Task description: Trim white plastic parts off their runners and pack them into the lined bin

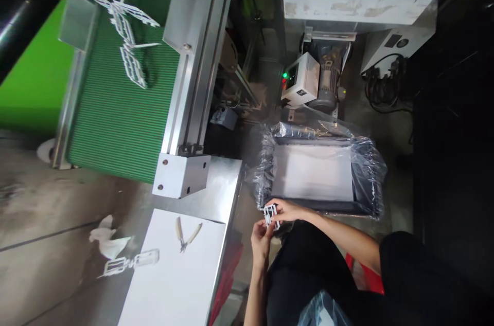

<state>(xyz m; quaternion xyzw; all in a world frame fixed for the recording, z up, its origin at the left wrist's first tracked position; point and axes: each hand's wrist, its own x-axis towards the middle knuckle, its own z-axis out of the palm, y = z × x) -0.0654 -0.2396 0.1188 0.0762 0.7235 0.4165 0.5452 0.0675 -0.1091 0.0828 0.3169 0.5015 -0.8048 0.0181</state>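
Both hands meet near the middle of the view over my lap. My left hand (261, 240) and my right hand (283, 209) pinch a small white moulded plastic part (270, 214) between their fingertips. Just beyond the hands sits a dark crate (368, 182) lined with a clear plastic bag, a white sheet lying flat in its bottom. On the green ribbed conveyor belt (111, 120) at the upper left lies a larger white plastic moulding with runners (128, 38).
A white sheet (173, 279) on the metal table holds small cutting pliers (186, 236) and another white plastic piece (133, 261) at its left edge. Crumpled white scrap (106, 241) lies on the floor. Machinery with a motor (322, 84) stands behind the crate.
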